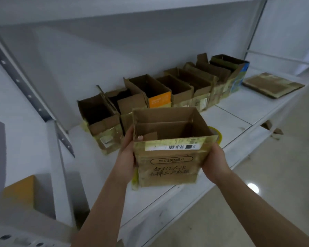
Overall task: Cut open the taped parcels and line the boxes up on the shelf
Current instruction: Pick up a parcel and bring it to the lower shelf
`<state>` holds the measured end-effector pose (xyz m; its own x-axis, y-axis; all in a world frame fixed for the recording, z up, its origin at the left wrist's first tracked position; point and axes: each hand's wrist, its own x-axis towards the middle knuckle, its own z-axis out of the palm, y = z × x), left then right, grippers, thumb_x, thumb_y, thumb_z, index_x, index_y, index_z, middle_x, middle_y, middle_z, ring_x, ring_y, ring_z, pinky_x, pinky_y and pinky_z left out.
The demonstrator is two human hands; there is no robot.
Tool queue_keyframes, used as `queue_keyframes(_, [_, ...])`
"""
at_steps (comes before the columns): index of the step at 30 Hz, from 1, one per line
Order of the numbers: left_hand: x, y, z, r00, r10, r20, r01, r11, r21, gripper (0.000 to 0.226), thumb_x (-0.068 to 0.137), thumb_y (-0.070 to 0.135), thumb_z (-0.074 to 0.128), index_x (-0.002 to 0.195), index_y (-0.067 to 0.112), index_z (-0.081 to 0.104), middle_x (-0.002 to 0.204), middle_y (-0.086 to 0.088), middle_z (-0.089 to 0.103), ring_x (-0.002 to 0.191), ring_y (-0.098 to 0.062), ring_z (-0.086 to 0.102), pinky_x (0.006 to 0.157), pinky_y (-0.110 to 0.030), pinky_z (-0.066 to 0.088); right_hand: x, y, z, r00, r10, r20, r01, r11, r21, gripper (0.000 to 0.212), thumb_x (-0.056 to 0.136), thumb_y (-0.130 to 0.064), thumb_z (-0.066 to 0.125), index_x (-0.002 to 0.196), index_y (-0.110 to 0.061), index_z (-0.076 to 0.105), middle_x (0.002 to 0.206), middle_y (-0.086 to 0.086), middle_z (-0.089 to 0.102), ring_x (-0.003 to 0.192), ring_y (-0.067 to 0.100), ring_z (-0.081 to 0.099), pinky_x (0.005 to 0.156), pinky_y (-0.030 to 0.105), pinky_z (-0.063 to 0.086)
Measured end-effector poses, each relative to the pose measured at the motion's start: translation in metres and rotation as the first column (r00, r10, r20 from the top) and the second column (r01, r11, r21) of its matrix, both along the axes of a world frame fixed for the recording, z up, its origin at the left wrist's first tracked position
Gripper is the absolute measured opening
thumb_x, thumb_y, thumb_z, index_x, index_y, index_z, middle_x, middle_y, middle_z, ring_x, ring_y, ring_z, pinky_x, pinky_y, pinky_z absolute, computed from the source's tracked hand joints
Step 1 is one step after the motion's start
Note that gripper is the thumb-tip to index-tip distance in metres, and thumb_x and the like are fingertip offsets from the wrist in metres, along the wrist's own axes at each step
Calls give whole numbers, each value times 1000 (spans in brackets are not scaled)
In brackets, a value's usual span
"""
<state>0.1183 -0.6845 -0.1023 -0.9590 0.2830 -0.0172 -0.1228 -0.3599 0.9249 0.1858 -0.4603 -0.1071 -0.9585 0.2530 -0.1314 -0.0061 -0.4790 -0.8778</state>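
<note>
- At lower centre of the frame, an opened cardboard box [169,145] is held between two bare hands, its open top up and its labelled face toward the viewer.
- Left hand [128,152] grips the box's left side, thumb hooked over the rim into the opening.
- Right hand [213,161] cups the lower right corner, fingers hidden behind the cardboard, so its grip looks firm but cannot be fully seen.
- Behind the held box, a row of open boxes [161,93] runs along the white shelf [239,111] from centre left up toward the upper right, sides touching.
- Leftmost in that row, an end box [98,120] stands just beyond the left hand; bare shelf lies to its left, which seems the likely slot, so the left hand is the nearer one.
- Just behind the held box's right edge, a roll of yellow tape [218,135] peeks out, possibly in the way.
- At upper right, flattened cardboard [273,85] lies on the shelf, well apart from the row.
</note>
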Motion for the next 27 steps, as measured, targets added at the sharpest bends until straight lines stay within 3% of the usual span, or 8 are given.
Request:
queue_keyframes(3, [-6, 0, -4, 1000, 5, -5, -5, 1000, -27, 56, 82, 24, 57, 134, 42, 53, 109, 0, 74, 98, -22, 71, 71, -30, 58, -6, 0, 2, 1000, 27, 8, -27, 998, 61, 27, 96, -31, 51, 119, -21, 60, 86, -1, 75, 82, 15, 73, 62, 24, 56])
queue_keyframes(5, [-9, -2, -7, 999, 19, -29, -19, 1000, -16, 51, 84, 21, 54, 125, 52, 56, 110, 2, 73, 97, -20, 71, 71, -30, 58, -9, 4, 5, 998, 48, 30, -51, 993, 104, 45, 87, -28, 62, 129, -40, 51, 104, -3, 75, 92, 17, 73, 65, 25, 57])
queue_keyframes(9, [-10, -6, -8, 994, -16, -105, 16, 1000, 5, 59, 97, 7, 44, 126, 58, 53, 131, -3, 63, 112, -27, 66, 77, -34, 58, -18, 10, 15, 996, 72, -55, -61, 981, 185, 58, 100, -5, 40, 133, -53, 44, 135, 4, 55, 109, 22, 67, 73, 28, 58])
queue_keyframes(14, [-10, -4, -10, 996, 11, -88, -3, 995, 95, 59, 91, 5, 51, 133, 47, 54, 134, -2, 61, 113, -27, 65, 79, -35, 58, -22, 8, 17, 991, 58, -118, -37, 983, 179, 56, 92, 10, 33, 113, -35, 60, 98, -2, 72, 79, 18, 71, 60, 29, 58])
queue_keyframes(16, [-10, -3, -10, 996, 18, -83, -7, 992, 127, 57, 91, 6, 53, 133, 44, 55, 134, -2, 61, 116, -28, 63, 83, -37, 58, -22, 6, 13, 990, 39, -134, -23, 993, 113, 43, 93, 4, 35, 110, -28, 58, 96, 1, 72, 76, 19, 70, 59, 29, 57])
queue_keyframes(18, [-10, -2, -10, 997, 29, -74, -18, 989, 146, 58, 89, 5, 54, 134, 41, 56, 134, -3, 62, 118, -29, 62, 86, -39, 57, -23, 2, 12, 986, 30, -164, -27, 999, 25, 20, 97, -15, 42, 110, -23, 56, 96, 3, 72, 82, 20, 71, 64, 31, 58])
queue_keyframes(20, [-9, -1, -9, 996, 49, -70, -36, 985, 168, 59, 86, 1, 52, 130, 41, 58, 132, -3, 63, 114, -28, 64, 82, -38, 58, -24, 0, 13, 983, 15, -185, -13, 1000, 15, 18, 95, -28, 49, 110, -21, 56, 99, 5, 70, 88, 21, 70, 69, 34, 58])
queue_keyframes(27, [-9, 1, -4, 983, 119, -136, -99, 984, 145, 45, 81, 5, 55, 110, 38, 65, 124, 4, 66, 97, -19, 68, 70, -32, 59, -28, 1, 14, 988, -11, -155, 25, 996, 89, 25, 99, -14, 46, 122, -20, 53, 97, 7, 73, 85, 23, 72, 62, 31, 57])
